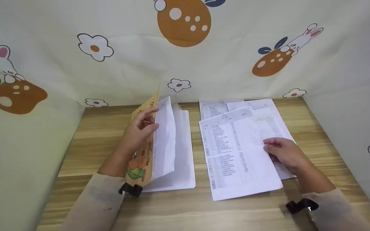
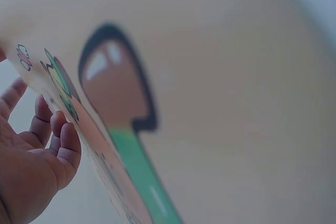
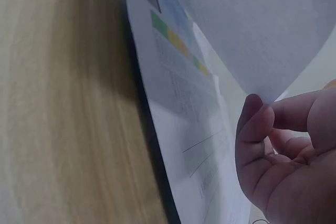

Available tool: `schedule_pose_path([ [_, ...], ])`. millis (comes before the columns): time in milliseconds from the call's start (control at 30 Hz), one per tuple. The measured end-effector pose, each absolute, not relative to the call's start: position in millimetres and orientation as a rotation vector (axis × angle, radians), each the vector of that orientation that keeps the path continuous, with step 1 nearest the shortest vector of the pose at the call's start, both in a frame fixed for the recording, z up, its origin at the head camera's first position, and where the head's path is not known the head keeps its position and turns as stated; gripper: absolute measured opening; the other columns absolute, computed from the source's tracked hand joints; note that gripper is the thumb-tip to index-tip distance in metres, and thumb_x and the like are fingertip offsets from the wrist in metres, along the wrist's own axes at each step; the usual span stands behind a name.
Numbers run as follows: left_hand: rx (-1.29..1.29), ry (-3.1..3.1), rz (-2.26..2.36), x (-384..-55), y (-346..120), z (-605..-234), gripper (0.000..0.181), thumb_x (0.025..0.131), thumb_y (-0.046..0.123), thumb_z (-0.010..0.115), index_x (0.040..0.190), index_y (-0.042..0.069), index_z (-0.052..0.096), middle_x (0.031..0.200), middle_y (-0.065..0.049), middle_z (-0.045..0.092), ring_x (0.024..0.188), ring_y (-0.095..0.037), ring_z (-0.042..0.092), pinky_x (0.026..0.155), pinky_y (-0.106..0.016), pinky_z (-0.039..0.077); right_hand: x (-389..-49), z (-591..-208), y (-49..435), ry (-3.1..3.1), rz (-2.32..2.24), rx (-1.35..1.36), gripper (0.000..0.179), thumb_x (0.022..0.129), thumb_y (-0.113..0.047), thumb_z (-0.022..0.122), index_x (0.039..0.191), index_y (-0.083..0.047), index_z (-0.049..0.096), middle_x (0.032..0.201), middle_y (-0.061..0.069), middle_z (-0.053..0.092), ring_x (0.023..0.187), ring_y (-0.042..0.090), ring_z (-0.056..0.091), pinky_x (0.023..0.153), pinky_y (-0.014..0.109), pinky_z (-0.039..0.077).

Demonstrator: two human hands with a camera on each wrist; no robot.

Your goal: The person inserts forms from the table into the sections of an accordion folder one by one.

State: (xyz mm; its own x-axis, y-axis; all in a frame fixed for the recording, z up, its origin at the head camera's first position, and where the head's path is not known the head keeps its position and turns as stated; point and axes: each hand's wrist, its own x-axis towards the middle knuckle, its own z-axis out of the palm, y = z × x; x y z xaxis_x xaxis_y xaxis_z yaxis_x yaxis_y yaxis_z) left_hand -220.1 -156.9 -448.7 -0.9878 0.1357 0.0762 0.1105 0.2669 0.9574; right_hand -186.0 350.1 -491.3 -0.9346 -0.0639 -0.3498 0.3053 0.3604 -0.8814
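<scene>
A folder (image 1: 188,150) with white, sleeve-like pages stands partly open on the table's left half. Its yellow cover (image 1: 138,162) carries cartoon pictures and is raised on edge, with a printed page (image 1: 165,138) beside it. My left hand (image 1: 140,130) holds the cover near its upper part, fingers and thumb curled at the edge; the cover fills most of the left wrist view (image 2: 220,103). On the right, my right hand (image 1: 286,154) pinches the edge of a printed sheet (image 1: 236,154) between thumb and fingers. That sheet is lifted at a tilt over other papers.
Under and behind the lifted sheet lie more printed papers (image 1: 259,104), one (image 3: 178,103) with green and yellow bars. The wood-grain table (image 1: 172,211) is bounded by a patterned cloth (image 1: 133,70) at the back and both sides. Each wrist wears a black strap (image 1: 302,205).
</scene>
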Motion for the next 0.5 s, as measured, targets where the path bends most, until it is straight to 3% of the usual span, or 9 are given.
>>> schedule_pose_path([
  [500, 0.222, 2.501, 1.858, -220.6, -155.4, -448.9, 0.052, 0.100, 0.016, 0.066, 0.151, 0.025, 0.058, 0.119, -0.009, 0.053, 0.103, -0.025, 0.054, 0.087, -0.035, 0.049, -189.1, -488.9, 348.7, 2.196, -1.724, 0.222, 0.047, 0.107, -0.013, 0.061, 0.147, 0.011, 0.051, 0.106, -0.005, 0.073, 0.094, 0.007, 0.072, 0.083, 0.025, 0.062],
])
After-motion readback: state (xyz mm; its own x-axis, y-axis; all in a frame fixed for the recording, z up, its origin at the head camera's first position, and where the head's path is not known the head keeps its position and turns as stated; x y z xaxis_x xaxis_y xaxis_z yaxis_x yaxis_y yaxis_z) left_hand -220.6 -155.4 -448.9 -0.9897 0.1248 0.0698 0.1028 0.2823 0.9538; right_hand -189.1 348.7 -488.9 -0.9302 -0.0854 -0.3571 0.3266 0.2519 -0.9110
